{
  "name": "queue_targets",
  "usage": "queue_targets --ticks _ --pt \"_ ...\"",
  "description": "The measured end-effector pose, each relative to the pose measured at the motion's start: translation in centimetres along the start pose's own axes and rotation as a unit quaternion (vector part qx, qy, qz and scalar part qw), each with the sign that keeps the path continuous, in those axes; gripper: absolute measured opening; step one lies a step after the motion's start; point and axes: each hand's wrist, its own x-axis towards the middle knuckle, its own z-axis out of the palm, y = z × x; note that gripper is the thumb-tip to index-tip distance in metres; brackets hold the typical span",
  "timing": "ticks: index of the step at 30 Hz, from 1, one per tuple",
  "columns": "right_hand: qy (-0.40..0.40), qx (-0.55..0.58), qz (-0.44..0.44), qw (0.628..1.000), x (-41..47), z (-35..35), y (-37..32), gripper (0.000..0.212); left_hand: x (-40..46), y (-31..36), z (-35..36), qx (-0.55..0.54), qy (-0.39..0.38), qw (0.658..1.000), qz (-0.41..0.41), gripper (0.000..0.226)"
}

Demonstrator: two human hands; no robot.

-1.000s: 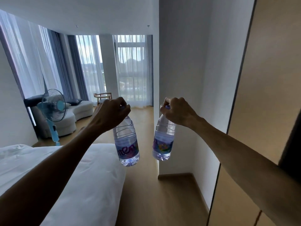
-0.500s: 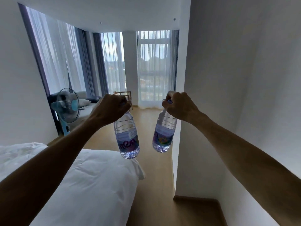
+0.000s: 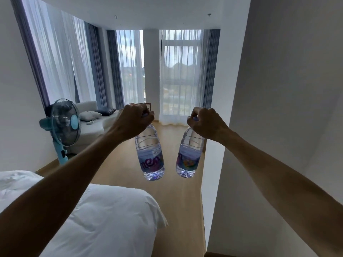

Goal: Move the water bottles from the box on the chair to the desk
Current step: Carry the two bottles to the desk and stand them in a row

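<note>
I have a water bottle in each of my hands, both arms stretched out ahead of me at about the same reach, so neither is nearer to anything that matters yet. My left hand is closed over the cap and neck of the left bottle, and my right hand is closed the same way over the right bottle. Both bottles hang by their necks with their long axes close to vertical, bases tipped slightly toward each other, near but apart, over the wooden floor. They are clear plastic with ribbed shoulders, a purple-and-blue label around the lower half, and they look full, so I judge they will swing a little if I turn quickly. The relation the next move depends on is where the desk lies from my hands, and I cannot tell: no desk shows, nor the chair with the box. On the near left is the white bed, on the right a white wall closes the passage, and far ahead are the sheer curtains, a sofa and a blue standing fan at far left. My guess is that I must turn or walk on before I can set either bottle down upright.
</note>
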Motion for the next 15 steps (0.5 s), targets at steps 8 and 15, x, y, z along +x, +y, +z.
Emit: queue_targets --ticks 8,15 --pt "0.039 0.025 0.023 0.999 11.1 6.5 5.4 0.022 8.7 -9.1 6.7 -0.011 0.009 0.999 -0.034 0.028" --pt "0.016 0.035 0.01 0.999 20.6 14.0 11.1 0.022 15.3 -17.0 13.5 -0.004 0.007 0.999 -0.051 0.021"
